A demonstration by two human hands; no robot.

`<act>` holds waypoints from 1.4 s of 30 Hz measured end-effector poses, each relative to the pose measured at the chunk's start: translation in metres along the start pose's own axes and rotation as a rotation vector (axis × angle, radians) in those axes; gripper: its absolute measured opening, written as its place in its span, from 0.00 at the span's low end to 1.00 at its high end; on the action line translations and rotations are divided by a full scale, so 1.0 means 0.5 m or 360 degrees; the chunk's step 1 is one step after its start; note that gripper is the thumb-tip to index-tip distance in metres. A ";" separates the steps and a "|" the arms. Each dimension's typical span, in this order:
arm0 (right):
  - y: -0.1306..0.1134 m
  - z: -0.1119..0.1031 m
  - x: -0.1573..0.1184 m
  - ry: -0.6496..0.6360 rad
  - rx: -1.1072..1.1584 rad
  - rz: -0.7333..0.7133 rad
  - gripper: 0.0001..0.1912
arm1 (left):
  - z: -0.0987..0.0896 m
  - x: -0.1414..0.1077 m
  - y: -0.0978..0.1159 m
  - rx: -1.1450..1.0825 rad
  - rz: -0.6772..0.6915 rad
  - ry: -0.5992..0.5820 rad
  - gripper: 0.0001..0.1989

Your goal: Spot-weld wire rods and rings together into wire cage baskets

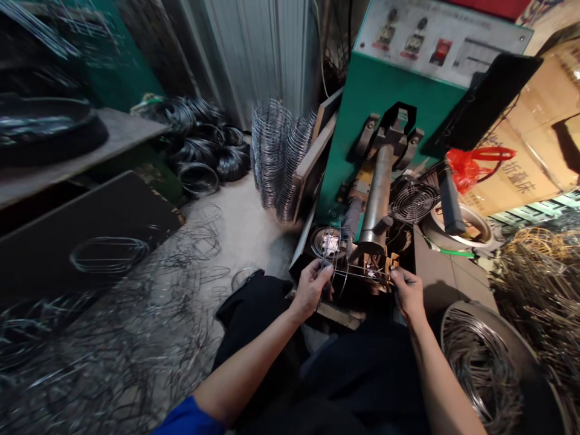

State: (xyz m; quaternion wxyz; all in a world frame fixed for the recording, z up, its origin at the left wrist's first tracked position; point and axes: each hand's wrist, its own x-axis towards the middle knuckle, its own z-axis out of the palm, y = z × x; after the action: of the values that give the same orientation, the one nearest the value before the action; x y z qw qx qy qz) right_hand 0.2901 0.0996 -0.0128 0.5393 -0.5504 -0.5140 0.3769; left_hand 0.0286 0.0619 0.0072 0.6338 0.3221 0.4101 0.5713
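Note:
In front of the green welding machine point(338, 175), my left hand point(312, 287) is closed on a thin wire frame point(341, 269) with curved and straight wires. My right hand point(409, 293) pinches with thumb and fingers at the right end of a straight metal wire point(362, 273) that runs across from the frame. Both hands are low, just under the machine's thick metal arm point(378, 199). A small round dish point(319, 241) sits behind the frame. Whether the wire is joined to the frame cannot be made out.
Tall stacks of wire rings point(272, 157) stand left of the machine. Loose wire pieces point(149, 338) cover the floor at left. To my right are a basin point(521, 344) of bent wires, a heap of wire parts point(539, 296) and a white bucket point(487, 229). A cardboard box point(539, 133) stands behind.

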 end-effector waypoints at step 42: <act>0.238 -0.504 -0.268 0.0193 -0.1885 0.1549 0.16 | 0.029 0.017 0.023 0.0401 -0.0153 0.0367 0.09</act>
State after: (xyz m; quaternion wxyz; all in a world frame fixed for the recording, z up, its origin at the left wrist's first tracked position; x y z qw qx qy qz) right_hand 0.5283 -0.0694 -0.1145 -0.0447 -0.9312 -0.2995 0.2027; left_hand 0.0364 0.0729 0.0226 0.5638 0.3113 0.5633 0.5176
